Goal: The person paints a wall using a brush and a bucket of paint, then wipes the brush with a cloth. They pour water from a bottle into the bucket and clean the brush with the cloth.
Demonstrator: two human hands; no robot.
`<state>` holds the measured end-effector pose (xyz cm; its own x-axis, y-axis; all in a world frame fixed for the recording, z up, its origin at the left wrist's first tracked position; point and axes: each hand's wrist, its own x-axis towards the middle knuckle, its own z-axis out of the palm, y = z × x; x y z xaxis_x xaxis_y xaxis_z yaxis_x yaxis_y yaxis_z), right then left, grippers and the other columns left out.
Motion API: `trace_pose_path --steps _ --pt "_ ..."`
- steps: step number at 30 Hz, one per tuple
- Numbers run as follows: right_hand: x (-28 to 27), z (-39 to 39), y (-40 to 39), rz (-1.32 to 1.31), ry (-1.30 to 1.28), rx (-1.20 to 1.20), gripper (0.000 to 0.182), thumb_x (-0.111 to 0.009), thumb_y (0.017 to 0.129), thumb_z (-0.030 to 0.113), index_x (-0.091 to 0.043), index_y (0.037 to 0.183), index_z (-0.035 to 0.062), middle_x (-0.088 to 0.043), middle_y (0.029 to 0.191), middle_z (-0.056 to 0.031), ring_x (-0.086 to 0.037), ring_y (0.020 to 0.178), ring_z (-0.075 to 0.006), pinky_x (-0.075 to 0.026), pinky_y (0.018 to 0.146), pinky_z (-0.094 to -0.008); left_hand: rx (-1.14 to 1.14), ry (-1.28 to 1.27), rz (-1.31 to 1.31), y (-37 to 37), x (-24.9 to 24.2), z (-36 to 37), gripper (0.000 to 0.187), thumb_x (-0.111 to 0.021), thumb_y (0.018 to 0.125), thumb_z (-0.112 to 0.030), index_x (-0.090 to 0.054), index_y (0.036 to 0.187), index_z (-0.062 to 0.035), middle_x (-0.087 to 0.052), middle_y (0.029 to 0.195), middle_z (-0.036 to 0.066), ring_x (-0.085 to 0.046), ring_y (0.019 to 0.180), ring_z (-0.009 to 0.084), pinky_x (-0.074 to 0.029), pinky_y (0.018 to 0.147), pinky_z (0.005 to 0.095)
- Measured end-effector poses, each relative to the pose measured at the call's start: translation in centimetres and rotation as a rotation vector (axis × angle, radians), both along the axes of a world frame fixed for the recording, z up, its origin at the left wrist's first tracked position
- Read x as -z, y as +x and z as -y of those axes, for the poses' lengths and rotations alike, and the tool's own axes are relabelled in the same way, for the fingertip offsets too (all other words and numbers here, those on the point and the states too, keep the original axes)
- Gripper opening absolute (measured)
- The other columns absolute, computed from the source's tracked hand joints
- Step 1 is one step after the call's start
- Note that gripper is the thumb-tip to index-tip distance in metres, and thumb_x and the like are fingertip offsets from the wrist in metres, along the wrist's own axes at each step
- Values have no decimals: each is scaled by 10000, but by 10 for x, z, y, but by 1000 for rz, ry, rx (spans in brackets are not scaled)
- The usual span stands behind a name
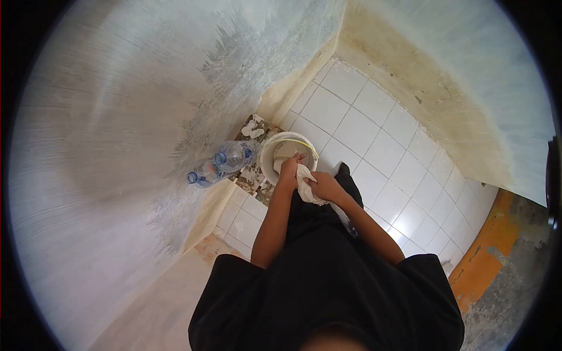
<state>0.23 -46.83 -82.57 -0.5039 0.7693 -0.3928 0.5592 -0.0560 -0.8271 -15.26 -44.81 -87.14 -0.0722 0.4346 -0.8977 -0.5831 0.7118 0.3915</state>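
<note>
Looking straight down, the head view shows the person's own black shirt filling the lower centre; its lower edge is cut off by the frame. Both bare forearms extend forward from the sleeves toward a white bucket.

The right hand is closed around a white cloth, fingers curled over it; the cloth is bunched, and its lower end is hidden behind the right forearm. The left hand reaches over the bucket rim with fingers bent, touching the upper end of the same cloth. Whether the left fingers pinch the cloth or only press on it cannot be determined, as the fingertips are small and partly covered.

The bucket stands on a patch of rough, broken floor beside the white floor tiles. A pale mass lies inside the bucket; its nature cannot be made out. A thin yellow line runs along the far rim.

Just left of the bucket, two clear plastic bottles with blue caps lie tilted against the foot of the wall. Their contents are not discernible.

Farther off, the tiles meet a stained corner of two walls. At the right edge, an orange strip borders a grey surface, heavily distorted by the lens and cut off by the dark circular frame.
</note>
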Motion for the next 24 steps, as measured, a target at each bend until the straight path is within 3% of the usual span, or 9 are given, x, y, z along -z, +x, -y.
trace_pose_path --steps 5,14,24 --pt "1 1 0 -13 -18 4 310 -556 913 301 -654 948 9 -659 865 -246 -632 812 -436 -491 755 -506 7 10 6 0 -3 1 354 -468 1006 -306 -646 1151 -36 -466 732 -14 -465 609 113 -416 546 290" --pt "1 7 -1 -59 -74 21 293 -565 905 297 -654 1014 40 -664 915 -239 -632 859 -434 -489 786 -508 47 78 -12 -6 -1 5 240 -539 965 -281 -644 985 -65 -478 745 -4 -478 616 129 -426 556 301" --pt "4 15 -5 -128 -163 81 292 -552 919 294 -650 1056 55 -663 950 -230 -623 902 -426 -478 807 -490 62 24 -86 -12 -8 9 380 -496 990 -364 -669 1053 -32 -482 719 -1 -469 611 135 -421 565 301"
